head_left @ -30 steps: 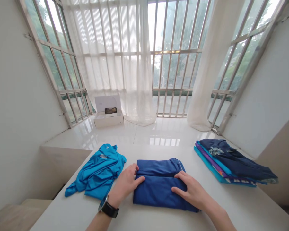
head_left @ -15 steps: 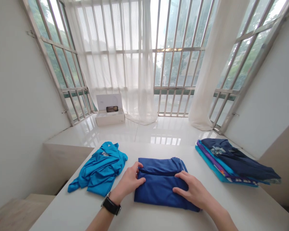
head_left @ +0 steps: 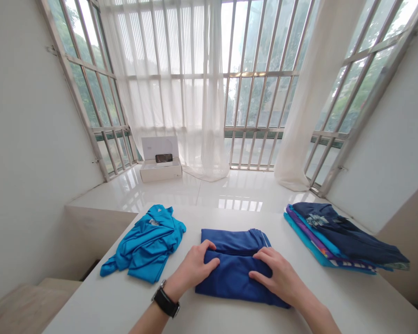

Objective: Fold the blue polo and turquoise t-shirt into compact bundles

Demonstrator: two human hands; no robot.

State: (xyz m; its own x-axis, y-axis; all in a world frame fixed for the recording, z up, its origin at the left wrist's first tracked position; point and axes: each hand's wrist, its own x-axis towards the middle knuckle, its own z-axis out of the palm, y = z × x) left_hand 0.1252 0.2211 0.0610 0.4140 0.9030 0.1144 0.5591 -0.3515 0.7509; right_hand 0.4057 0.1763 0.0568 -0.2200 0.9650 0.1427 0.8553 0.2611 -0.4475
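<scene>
In front of me a folded dark blue garment (head_left: 235,278) with a thin white stripe at its upper right corner lies flat on the white table (head_left: 191,315). A crease runs across it from side to side. My left hand (head_left: 197,264), with a black watch on the wrist, rests on its left part, thumb and fingers apart. On the right part lies my right hand (head_left: 278,273), its thumb spread away from the fingers, whose tips touch the cloth near the crease. Both palms hide some of the garment's sides.
At the left, a crumpled bright blue shirt (head_left: 148,246) lies on the table. A stack of folded clothes (head_left: 344,236) sits at the right, dark navy on top. Behind, a white box (head_left: 161,170) with a phone (head_left: 164,158) stands on the ledge by the curtained, barred window.
My left hand has slid inward, to the right, over the garment from its left edge. The right hand stays almost where it was. The view has shifted slightly.
</scene>
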